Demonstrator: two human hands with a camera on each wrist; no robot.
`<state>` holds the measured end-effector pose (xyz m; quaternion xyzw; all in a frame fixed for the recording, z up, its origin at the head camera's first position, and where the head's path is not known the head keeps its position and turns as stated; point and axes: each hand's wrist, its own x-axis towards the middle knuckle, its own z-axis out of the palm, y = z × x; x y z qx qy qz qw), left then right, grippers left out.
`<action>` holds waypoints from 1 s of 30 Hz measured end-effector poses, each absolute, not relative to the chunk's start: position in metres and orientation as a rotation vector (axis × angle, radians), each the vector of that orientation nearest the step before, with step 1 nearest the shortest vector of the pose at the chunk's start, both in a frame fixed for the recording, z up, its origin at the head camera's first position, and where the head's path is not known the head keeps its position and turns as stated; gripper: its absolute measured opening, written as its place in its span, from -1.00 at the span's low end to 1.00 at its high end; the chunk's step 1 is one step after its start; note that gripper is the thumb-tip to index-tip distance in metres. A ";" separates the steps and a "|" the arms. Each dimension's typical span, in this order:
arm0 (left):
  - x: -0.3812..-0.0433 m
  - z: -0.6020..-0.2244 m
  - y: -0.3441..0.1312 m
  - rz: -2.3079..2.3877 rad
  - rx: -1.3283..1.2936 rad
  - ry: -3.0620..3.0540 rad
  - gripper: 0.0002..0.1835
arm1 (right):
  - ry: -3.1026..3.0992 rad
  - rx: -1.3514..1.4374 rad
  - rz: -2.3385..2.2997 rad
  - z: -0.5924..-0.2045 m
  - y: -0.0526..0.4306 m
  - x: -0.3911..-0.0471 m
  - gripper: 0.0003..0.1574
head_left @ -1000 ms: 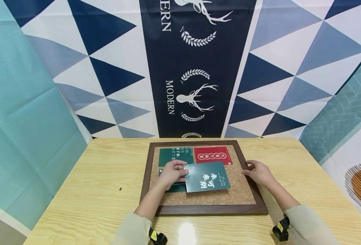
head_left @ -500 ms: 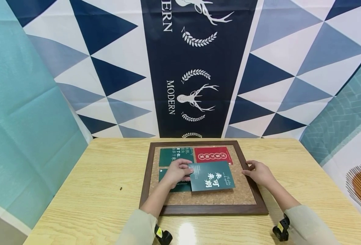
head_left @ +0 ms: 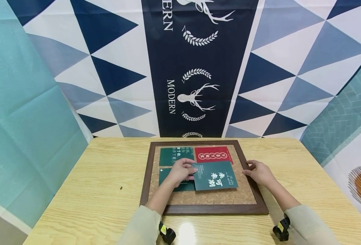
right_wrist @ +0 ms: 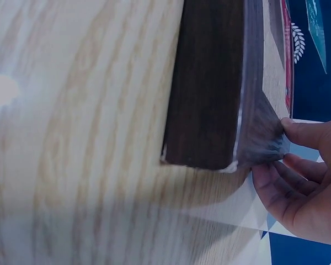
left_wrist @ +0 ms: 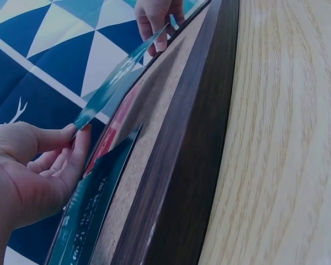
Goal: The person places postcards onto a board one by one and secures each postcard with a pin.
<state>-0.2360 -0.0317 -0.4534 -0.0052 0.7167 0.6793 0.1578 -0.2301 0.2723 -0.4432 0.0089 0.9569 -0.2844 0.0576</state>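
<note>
My left hand [head_left: 181, 173] pinches the left edge of a dark green card [head_left: 209, 182] printed with white characters, between thumb and fingers. The card is held above the lower right part of a brown-framed cork board [head_left: 214, 210]; the left wrist view shows the same card [left_wrist: 113, 85] slanting clear of the cork. Over at the board's right side, my right hand [head_left: 258, 172] grips the frame, thumb on top and fingers around the outer edge, as the right wrist view of that hand [right_wrist: 309, 185] shows.
On the cork lie a red card [head_left: 213, 156] at upper right, a green card [head_left: 168, 157] at upper left and another green card [head_left: 164, 175] below it, partly covered by my left hand. A tiny dark speck [head_left: 121, 188] sits on the wooden table [head_left: 100, 211]. Patterned cloth [head_left: 119, 51] hangs behind.
My left hand has moved right over the board, carrying the green card with it, and more of the lower-left card shows. My right hand stays on the frame.
</note>
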 end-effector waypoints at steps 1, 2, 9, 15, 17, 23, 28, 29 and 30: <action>-0.236 -0.453 -0.031 1.946 -0.016 2.045 -0.67 | 2.903 0.027 -0.861 -0.443 0.272 -0.230 -0.28; -0.236 -0.453 -0.030 1.946 -0.016 2.046 -0.67 | 2.905 0.025 -0.860 -0.443 0.272 -0.230 -0.29; -0.235 -0.452 -0.027 1.941 -0.009 2.064 -0.66 | 2.901 0.023 -0.869 -0.443 0.273 -0.230 -0.28; -0.235 -0.452 -0.025 1.929 -0.017 2.087 -0.66 | 2.898 0.016 -0.875 -0.445 0.273 -0.229 -0.29; -0.236 -0.452 -0.023 1.929 -0.014 2.088 -0.67 | 2.898 0.018 -0.876 -0.445 0.273 -0.229 -0.29; -0.238 -0.456 -0.017 1.917 -0.005 2.101 -0.68 | 2.899 0.030 -0.870 -0.445 0.273 -0.228 -0.29; -0.237 -0.455 -0.013 1.876 0.008 2.144 -0.68 | 2.892 0.043 -0.873 -0.445 0.273 -0.229 -0.28; -0.237 -0.455 -0.013 1.869 0.014 2.156 -0.68 | 2.892 0.043 -0.873 -0.445 0.273 -0.230 -0.28; -0.237 -0.455 -0.012 1.861 0.020 2.172 -0.68 | 2.892 0.043 -0.872 -0.445 0.273 -0.230 -0.28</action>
